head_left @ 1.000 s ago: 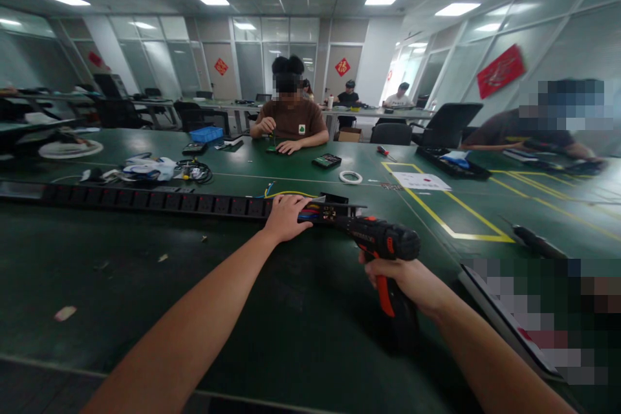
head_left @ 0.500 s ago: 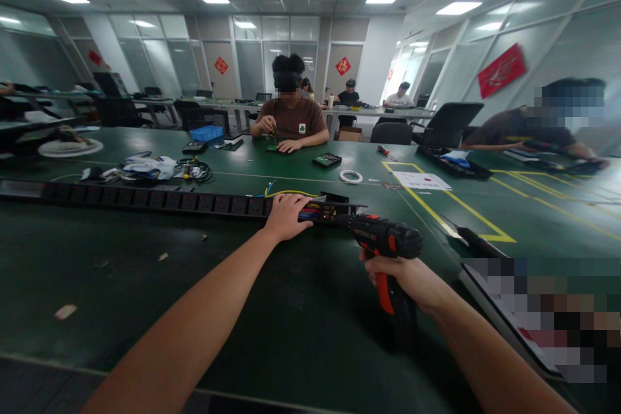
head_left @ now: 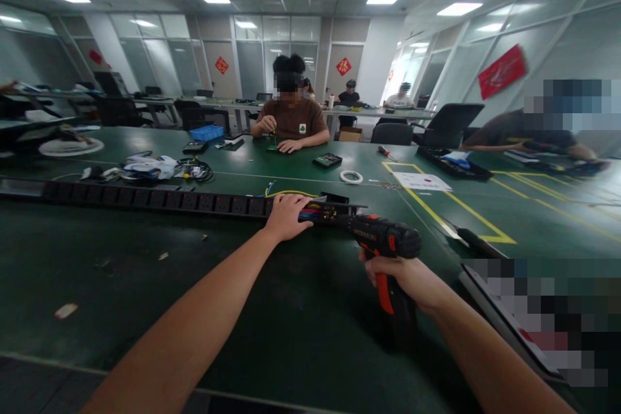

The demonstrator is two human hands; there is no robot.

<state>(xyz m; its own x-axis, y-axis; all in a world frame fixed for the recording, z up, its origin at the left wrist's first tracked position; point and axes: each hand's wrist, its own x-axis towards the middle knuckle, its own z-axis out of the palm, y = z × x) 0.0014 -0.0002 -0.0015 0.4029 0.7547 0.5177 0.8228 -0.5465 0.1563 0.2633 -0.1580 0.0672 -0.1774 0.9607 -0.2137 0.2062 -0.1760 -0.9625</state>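
Observation:
A long black power strip (head_left: pixel 145 198) lies across the green table (head_left: pixel 121 284). Its right end (head_left: pixel 330 211) is open, with coloured wires showing. My left hand (head_left: pixel 284 217) is closed over the strip just left of that open end. My right hand (head_left: pixel 405 278) grips the handle of a black and red electric screwdriver (head_left: pixel 383 242). The screwdriver's tip points left into the open end of the strip.
A person sits across the table working on a small part (head_left: pixel 272 147). Cables and white bits (head_left: pixel 150 168) lie at the far left, a roll of white tape (head_left: pixel 350 176) in the middle. A black tool (head_left: pixel 473 242) lies right of the screwdriver. Another person works at far right.
Hands and screwdriver hold almost still. The black tool on the right appeared closer, beside the yellow line, between one second ago and half a second ago.

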